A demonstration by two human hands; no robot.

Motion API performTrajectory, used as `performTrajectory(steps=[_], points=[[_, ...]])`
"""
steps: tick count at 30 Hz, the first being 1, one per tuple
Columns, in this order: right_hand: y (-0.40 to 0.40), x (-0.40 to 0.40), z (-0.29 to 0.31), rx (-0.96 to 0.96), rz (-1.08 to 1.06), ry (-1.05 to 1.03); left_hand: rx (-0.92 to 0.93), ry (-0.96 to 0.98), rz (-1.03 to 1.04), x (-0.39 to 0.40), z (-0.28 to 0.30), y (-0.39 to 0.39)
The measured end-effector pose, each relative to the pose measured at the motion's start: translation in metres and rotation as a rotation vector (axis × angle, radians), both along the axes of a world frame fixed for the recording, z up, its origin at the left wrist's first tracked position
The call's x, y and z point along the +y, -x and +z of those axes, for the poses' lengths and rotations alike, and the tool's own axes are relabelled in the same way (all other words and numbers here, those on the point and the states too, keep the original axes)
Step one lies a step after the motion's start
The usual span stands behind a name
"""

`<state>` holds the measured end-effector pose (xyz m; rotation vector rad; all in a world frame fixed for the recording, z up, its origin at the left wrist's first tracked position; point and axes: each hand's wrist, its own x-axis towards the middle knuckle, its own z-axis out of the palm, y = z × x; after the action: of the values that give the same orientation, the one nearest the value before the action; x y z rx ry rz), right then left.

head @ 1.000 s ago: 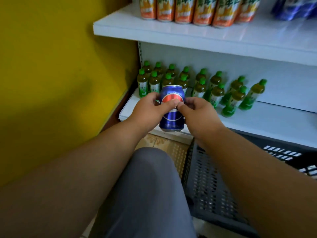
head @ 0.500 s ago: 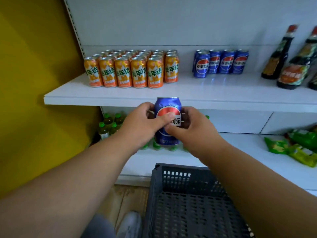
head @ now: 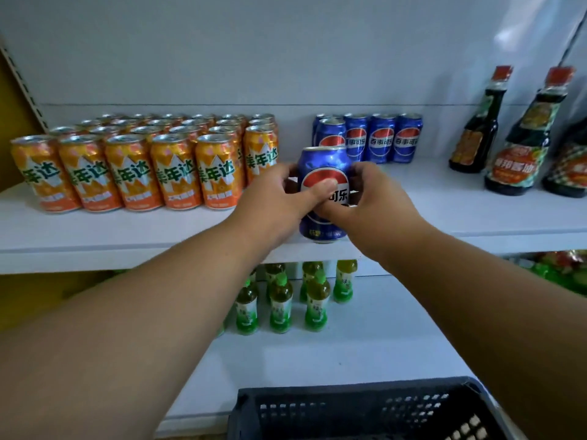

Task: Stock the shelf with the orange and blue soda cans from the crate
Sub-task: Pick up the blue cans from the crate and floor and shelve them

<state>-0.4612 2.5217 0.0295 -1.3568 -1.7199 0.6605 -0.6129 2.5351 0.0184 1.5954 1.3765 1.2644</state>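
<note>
Both hands, left (head: 273, 198) and right (head: 374, 201), grip the blue can (head: 324, 166) around its middle; likely full, stiff, smooth, so a two-sided hold suits it

Head view — close, facing the shelf (head: 444, 214)

We hold one can (head: 324, 173) between our left hand (head: 273, 198) and right hand (head: 378, 204), at the front edge of the upper shelf (head: 95, 230). Left of it stands a block of cans (head: 143, 160); behind it a row of cans (head: 378, 141); far right, sauce bottles (head: 508, 134). Drink bottles (head: 295, 300) stand on the lower shelf (head: 365, 344), the crate (head: 365, 414) before it.
</note>
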Motion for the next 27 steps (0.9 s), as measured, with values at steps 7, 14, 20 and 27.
performTrajectory(steps=[7,14,20,27], points=[[-0.015,0.053,-0.013,-0.001,-0.108,-0.056,0.095,-0.009,-0.021,0.055,-0.009,-0.024],[-0.045,0.112,-0.021,0.044,-0.239,-0.033,0.356,-0.025,0.062,0.104,-0.02,-0.047],[-0.064,0.169,-0.023,0.061,-0.243,0.011,0.755,-0.105,0.126,0.128,-0.03,-0.05],[-0.062,0.214,-0.024,-0.02,-0.285,0.028,0.721,-0.091,0.108,0.13,-0.035,-0.052]])
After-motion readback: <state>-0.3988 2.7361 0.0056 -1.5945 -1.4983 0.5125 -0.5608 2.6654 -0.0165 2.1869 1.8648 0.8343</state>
